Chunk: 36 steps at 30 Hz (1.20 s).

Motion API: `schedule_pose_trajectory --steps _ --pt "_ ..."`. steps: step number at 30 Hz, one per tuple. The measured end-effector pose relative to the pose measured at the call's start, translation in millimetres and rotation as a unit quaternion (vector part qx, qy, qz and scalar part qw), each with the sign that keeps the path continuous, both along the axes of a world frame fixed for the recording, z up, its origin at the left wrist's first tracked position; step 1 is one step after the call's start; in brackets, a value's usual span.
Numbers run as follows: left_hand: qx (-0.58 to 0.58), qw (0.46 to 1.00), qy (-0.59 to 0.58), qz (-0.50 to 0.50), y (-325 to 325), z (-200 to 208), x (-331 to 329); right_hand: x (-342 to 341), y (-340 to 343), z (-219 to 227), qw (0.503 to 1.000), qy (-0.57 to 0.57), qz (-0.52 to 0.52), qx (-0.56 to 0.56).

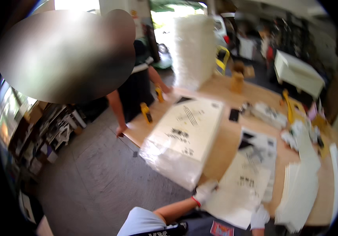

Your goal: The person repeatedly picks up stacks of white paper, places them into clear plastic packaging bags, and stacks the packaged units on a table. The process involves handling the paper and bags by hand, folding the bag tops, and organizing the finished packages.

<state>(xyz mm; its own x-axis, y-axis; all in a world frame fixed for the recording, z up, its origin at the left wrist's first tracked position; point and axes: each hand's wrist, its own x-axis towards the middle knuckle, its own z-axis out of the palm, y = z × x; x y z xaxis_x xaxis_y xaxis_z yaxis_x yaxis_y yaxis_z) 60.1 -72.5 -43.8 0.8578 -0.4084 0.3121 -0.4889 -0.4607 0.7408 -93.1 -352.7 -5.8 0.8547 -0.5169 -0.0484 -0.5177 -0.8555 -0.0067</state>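
A white sheet with black print lies partly over the near edge of the table, blurred by motion. My left hand, in a white glove with a red band at the wrist, closes on its left edge. At the sheet's near right corner, my white-gloved right hand pinches the edge. Beneath the sheet's far part is another printed sheet. To the left stands a flat white printed package, with clear plastic wrap over its near end.
A stack of white strips lies right on the wooden table. Farther back are a black flat object, a yellow tool and a tall plastic-wrapped roll. Across the table a co-worker leans near two yellow-black objects.
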Motion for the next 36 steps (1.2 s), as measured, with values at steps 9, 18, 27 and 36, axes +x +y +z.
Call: schedule_pose_trajectory --steps 9,18,27,36 --pt "-0.031 0.957 0.273 -0.088 75.3 52.7 -82.7 -109.4 67.7 44.6 0.975 -0.083 0.2 0.044" --pt "-0.019 1.0 0.007 -0.018 20.7 56.5 -26.6 -72.2 23.2 38.7 0.855 -0.048 0.045 0.514" --pt "0.133 0.985 0.02 0.109 81.2 34.0 -30.1 14.7 55.3 -65.6 0.434 -0.298 -0.254 0.811" --pt "0.318 0.909 -0.24 -0.122 83.5 -36.1 -22.3 24.9 26.1 -26.1 0.53 -0.227 -0.219 0.787"
